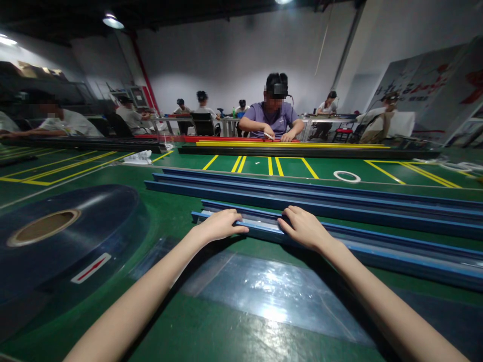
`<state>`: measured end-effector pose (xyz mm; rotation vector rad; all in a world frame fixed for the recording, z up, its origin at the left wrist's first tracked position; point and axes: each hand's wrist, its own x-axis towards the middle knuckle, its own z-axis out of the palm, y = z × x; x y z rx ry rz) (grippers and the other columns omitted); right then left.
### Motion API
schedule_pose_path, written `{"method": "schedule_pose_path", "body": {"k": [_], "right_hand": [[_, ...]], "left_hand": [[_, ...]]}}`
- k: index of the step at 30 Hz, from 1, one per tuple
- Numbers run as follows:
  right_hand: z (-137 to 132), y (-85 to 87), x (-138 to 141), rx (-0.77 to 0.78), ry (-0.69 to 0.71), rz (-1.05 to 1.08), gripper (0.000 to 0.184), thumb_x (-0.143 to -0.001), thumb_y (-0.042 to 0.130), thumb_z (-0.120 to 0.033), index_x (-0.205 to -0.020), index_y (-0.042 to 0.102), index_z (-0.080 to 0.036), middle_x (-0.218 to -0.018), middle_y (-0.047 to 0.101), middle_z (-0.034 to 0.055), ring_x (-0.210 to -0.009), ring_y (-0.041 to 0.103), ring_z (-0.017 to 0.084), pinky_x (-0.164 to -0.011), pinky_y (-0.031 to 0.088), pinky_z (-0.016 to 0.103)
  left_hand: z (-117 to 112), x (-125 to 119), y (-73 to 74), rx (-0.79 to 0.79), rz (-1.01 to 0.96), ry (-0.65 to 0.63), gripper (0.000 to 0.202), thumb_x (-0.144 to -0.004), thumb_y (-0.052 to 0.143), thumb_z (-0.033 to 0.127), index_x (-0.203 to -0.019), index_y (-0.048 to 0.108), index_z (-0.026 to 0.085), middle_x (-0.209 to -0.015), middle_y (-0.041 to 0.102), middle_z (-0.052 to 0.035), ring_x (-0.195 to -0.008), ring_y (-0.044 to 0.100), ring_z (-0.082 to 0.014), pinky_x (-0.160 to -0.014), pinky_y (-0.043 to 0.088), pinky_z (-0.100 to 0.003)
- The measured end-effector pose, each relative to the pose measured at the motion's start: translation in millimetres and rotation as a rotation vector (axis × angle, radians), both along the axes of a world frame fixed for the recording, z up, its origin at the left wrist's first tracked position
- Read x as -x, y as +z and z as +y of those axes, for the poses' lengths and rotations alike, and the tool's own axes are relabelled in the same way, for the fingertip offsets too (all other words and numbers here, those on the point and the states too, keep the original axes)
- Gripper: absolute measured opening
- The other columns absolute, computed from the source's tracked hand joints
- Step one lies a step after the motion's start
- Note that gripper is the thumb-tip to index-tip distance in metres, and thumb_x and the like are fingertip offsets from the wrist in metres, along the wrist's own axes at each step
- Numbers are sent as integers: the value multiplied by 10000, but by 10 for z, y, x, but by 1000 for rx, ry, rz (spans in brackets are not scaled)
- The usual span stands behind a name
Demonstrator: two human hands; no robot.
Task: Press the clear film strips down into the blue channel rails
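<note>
Near rail: blue, long, channelled (glossy strip inside), is lying on green table; my left hand and right hand are touching it, fingers bent, whether gripping I cannot tell.

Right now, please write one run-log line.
left hand: on nearest blue channel rail | right hand: same rail | clear film roll: at left | clear film strip: on table
</note>
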<state>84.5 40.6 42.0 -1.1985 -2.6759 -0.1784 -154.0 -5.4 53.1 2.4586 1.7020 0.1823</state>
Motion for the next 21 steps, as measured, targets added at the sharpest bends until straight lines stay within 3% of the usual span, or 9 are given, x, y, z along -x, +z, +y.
{"method": "schedule_pose_path", "body": {"k": [7, 14, 21], "right_hand": [[-14, 24, -12, 28, 19, 10, 322, -867, 299, -343, -869, 552, -142, -846, 588, 106, -821, 542, 206, -725, 384, 292], [-38, 57, -8, 59, 23, 1, 291, -857, 322, -344, -834, 542, -156, -822, 582, 88, -791, 541, 196, -702, 384, 284], [-51, 49, 17, 57, -10, -7, 267, -855, 317, -310, -848, 531, -152, -836, 576, 96, -806, 534, 196, -712, 380, 278]], "left_hand": [[4, 67, 94, 99, -4, 19, 347, -769, 492, 481, -884, 628, 183, -900, 635, -54, -822, 575, -191, -640, 377, -223], [23, 110, 170, 230, -43, 32, 360, -741, 519, 492, -850, 638, 170, -834, 654, -37, -727, 572, -166, -574, 359, -204], [45, 171, 191, 300, -82, -5, 384, -753, 485, 481, -909, 628, 161, -912, 648, -40, -788, 566, -163, -631, 376, -201]]}}
